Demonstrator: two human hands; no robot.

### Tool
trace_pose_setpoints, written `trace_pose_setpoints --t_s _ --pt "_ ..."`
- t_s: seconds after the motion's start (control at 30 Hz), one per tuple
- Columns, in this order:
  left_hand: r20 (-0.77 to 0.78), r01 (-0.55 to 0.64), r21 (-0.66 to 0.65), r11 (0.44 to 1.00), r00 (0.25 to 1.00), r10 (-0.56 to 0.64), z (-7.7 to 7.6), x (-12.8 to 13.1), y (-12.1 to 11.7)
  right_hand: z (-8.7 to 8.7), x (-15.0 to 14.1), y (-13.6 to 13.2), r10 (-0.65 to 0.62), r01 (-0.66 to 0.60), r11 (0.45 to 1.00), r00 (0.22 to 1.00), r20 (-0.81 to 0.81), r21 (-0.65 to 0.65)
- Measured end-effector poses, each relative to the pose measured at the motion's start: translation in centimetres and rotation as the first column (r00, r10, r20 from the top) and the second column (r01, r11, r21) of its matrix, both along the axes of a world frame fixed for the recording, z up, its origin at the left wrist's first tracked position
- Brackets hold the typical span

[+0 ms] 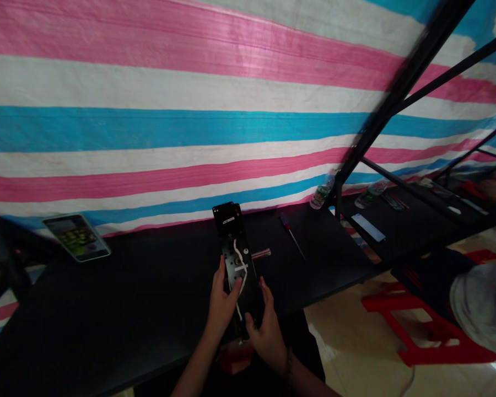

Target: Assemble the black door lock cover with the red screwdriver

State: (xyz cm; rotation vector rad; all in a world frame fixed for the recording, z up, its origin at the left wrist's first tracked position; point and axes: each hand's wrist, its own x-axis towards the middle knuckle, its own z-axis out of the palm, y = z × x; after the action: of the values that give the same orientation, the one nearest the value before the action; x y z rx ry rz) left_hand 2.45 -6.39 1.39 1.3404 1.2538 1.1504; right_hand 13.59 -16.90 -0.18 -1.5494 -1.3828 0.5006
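left hand (223,300) forward, right hand (268,333) nearer, astride black panel (250,288)

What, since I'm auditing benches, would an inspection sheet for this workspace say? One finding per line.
Surface: black table, dimly lit.
Things in hand: long black device.
Clutter: phone at left; screwdriver, bottle and small pinkish item, unclear, right of the device.
Hands: left hand at the device's left edge; right hand at its right, lower down.
Cables: white cable along the device's face.
Surroundings: striped sheet behind; black frame and red stool at right.
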Motion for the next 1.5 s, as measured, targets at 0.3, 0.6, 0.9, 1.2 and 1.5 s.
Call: trace_pose_setpoints --t_s 0.3,0.6,0.9,1.2,1.5 --pt "0.052 0.101 -0.080 0.992 0.994 -0.097 0.6 0.2 0.1 1.1 0.6 -0.4 0.193 -0.163 0.971 0.966 0.170 -0.175" --pt "0.038 0.072 -0.125 0.990 0.997 -0.068 0.7 0.6 -0.1 1.5 -0.3 -0.3 0.150 -0.110 0.972 0.971 0.188 -0.209" --pt "0.061 0.026 -0.109 0.994 0.998 -0.020 1.2 1.1 -0.5 1.0 -1.0 -0.2 0.068 -0.061 0.987 0.997 0.039 -0.149" --pt "0.127 -0.003 -0.251 0.968 0.991 0.036 0.9 1.1 -0.5 1.9 2.0 0.3 0.207 -0.230 0.968 0.956 -0.207 -0.097" --pt "0.127 0.063 -0.221 0.973 0.991 -0.035 -1.1 0.3 -0.3 2.1 3.5 5.5 0.120 -0.248 0.945 0.870 -0.479 -0.213"
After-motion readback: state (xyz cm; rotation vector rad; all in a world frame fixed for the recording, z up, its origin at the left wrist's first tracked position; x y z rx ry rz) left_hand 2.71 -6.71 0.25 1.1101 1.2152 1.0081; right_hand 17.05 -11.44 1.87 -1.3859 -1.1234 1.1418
